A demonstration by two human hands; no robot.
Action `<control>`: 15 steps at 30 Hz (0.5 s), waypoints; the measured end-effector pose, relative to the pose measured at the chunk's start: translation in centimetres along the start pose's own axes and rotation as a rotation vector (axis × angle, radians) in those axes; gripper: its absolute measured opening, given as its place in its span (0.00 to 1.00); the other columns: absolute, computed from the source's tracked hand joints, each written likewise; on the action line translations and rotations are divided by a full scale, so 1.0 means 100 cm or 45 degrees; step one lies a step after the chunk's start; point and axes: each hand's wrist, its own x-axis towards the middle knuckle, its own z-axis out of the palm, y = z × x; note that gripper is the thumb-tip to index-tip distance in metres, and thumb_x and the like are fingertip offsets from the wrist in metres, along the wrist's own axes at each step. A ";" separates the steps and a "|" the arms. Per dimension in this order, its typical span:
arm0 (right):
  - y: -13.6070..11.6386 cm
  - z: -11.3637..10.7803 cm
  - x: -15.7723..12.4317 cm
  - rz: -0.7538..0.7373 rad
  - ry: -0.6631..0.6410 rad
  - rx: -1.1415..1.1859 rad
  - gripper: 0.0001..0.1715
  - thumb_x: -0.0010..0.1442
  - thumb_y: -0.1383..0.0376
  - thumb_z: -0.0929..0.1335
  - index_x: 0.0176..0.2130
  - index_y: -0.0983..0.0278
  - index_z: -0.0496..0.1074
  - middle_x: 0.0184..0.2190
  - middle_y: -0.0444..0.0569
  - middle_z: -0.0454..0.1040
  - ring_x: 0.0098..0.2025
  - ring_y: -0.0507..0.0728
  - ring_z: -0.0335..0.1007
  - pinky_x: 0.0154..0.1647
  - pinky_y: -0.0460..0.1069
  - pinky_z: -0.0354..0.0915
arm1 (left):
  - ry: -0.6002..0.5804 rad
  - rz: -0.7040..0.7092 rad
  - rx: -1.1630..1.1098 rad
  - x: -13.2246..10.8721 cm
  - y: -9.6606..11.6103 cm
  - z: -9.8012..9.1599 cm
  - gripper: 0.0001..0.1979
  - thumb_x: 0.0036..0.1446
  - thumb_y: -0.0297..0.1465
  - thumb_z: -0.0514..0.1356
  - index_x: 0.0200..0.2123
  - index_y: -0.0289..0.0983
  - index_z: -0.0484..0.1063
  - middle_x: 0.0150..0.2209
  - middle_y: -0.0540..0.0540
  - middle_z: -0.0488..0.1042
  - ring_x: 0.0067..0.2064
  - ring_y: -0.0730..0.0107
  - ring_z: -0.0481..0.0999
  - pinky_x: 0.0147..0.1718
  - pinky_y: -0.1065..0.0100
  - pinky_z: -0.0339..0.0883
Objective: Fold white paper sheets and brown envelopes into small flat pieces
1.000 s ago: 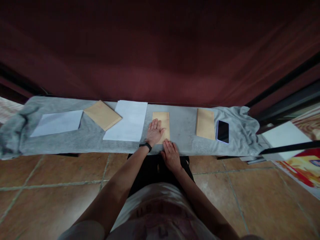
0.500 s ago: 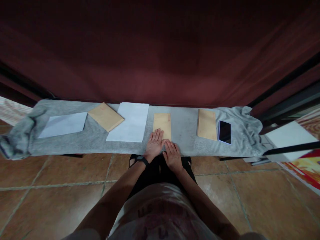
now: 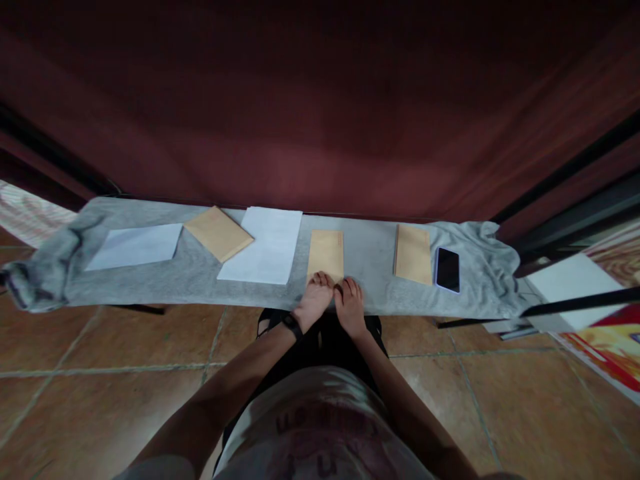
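Note:
A brown envelope lies on the grey cloth right in front of me, its near edge under my fingers. My left hand is closed at that near edge, its fingers curled onto the envelope. Beside it, my right hand rests near the envelope's near right corner, open, with its fingers lightly bent and slightly apart. White sheets lie left of the envelope, and another brown envelope overlaps their left side at an angle.
Farther left is more white paper. To the right lie a stack of brown envelopes and a phone. The grey cloth covers a narrow surface against a dark red panel. White boards stand at the far right.
My left hand's flat, spread fingers have curled in and drawn back to the envelope's near edge. My right hand has turned more upright beside it. The view has shifted slightly.

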 end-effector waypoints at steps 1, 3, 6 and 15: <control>0.000 0.002 0.003 0.021 0.015 0.023 0.25 0.72 0.59 0.57 0.58 0.69 0.70 0.60 0.64 0.70 0.65 0.64 0.61 0.65 0.64 0.57 | 0.004 -0.002 0.004 0.001 0.002 -0.002 0.21 0.64 0.19 0.48 0.58 0.21 0.68 0.58 0.20 0.70 0.61 0.47 0.72 0.55 0.52 0.67; 0.002 0.005 0.009 0.079 0.030 0.062 0.24 0.72 0.59 0.57 0.55 0.69 0.72 0.57 0.63 0.72 0.62 0.64 0.64 0.64 0.62 0.59 | 0.012 -0.002 0.005 0.002 0.004 -0.005 0.20 0.64 0.19 0.48 0.56 0.20 0.69 0.56 0.20 0.71 0.59 0.45 0.73 0.53 0.51 0.68; 0.008 0.009 0.018 0.175 0.041 0.171 0.24 0.71 0.56 0.58 0.51 0.67 0.74 0.54 0.62 0.74 0.58 0.63 0.67 0.61 0.61 0.62 | 0.019 0.002 -0.009 0.001 0.007 -0.010 0.19 0.64 0.20 0.48 0.54 0.21 0.71 0.53 0.21 0.73 0.56 0.45 0.75 0.51 0.52 0.69; 0.017 0.005 0.032 0.150 0.085 0.458 0.31 0.73 0.56 0.52 0.50 0.65 0.77 0.42 0.55 0.81 0.44 0.58 0.77 0.49 0.52 0.70 | 0.032 -0.007 -0.162 0.007 0.020 -0.024 0.18 0.62 0.19 0.49 0.49 0.25 0.75 0.45 0.27 0.78 0.48 0.50 0.79 0.49 0.55 0.70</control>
